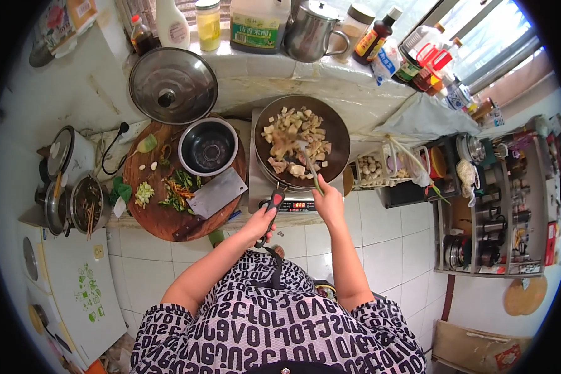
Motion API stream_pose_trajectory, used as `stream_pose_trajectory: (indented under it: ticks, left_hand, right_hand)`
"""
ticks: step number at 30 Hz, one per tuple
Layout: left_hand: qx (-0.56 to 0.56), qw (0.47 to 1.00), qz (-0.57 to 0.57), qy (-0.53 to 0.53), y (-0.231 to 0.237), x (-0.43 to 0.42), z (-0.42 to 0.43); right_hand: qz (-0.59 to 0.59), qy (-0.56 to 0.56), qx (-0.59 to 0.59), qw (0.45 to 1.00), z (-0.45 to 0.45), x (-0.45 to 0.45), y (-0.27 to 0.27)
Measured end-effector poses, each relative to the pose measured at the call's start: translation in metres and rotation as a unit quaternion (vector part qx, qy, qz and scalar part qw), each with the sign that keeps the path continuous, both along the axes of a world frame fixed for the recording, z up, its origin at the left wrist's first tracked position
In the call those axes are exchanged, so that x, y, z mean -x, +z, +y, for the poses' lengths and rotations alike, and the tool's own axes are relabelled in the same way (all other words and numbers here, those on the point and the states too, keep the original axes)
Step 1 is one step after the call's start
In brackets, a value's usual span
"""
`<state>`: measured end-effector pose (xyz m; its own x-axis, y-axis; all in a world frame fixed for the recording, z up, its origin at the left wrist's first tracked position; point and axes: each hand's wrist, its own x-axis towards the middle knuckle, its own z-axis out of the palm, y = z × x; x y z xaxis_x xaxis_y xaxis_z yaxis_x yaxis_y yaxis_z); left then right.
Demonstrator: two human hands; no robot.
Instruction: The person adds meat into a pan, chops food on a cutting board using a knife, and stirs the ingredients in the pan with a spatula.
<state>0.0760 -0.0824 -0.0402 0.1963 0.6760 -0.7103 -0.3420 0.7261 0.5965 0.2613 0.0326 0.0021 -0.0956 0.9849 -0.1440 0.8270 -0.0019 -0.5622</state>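
My left hand [262, 225] is closed around the black and red handle [275, 204] of a wok [337, 140]. Diced, browned food [308, 124] lies in the wok, which sits on an induction cooker [258, 187] with a lit red display. My right hand [329, 203] grips the handle of a metal spatula [310, 161], its blade down among the food. Left of the cooker, a round wooden chopping board [140, 212] carries a cleaver [219, 192], a dark-lined bowl [209, 146], chopped greens and peppers [177, 189], chopped scallion [144, 195] and garlic cloves [154, 166].
A glass lid [173, 84] stands behind the board. Bottles, jars and a steel kettle [308, 35] line the sill. Pots, one a pan with chopsticks [86, 205], stand at the left. Baskets of garlic [369, 169] and a dish rack [495, 224] are at the right.
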Motion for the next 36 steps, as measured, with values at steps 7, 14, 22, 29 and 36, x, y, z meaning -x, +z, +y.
stream_pose_trajectory:
  ticks: [7, 14, 22, 29, 36]
  left_hand:
    - [0.001, 1.0, 0.002, 0.0, 0.001, 0.001, -0.001]
    - [0.001, 1.0, -0.006, -0.002, 0.003, 0.0, 0.001]
    - [-0.003, 1.0, -0.005, 0.002, 0.009, 0.002, -0.001]
    - [-0.004, 1.0, -0.008, 0.002, 0.004, 0.002, -0.002]
    - [-0.006, 1.0, -0.004, 0.004, 0.005, 0.004, -0.001]
  right_hand:
    - [-0.013, 0.073, 0.036, 0.997, -0.046, -0.057, 0.078]
    - [-0.026, 0.025, 0.053, 0.998, -0.019, -0.035, 0.025]
    - [0.089, -0.09, 0.025, 0.992, -0.011, 0.003, 0.013]
    - [0.072, 0.034, 0.06, 0.995, -0.022, 0.006, 0.008]
    - [0.184, -0.033, 0.139, 0.973, -0.025, -0.024, 0.017]
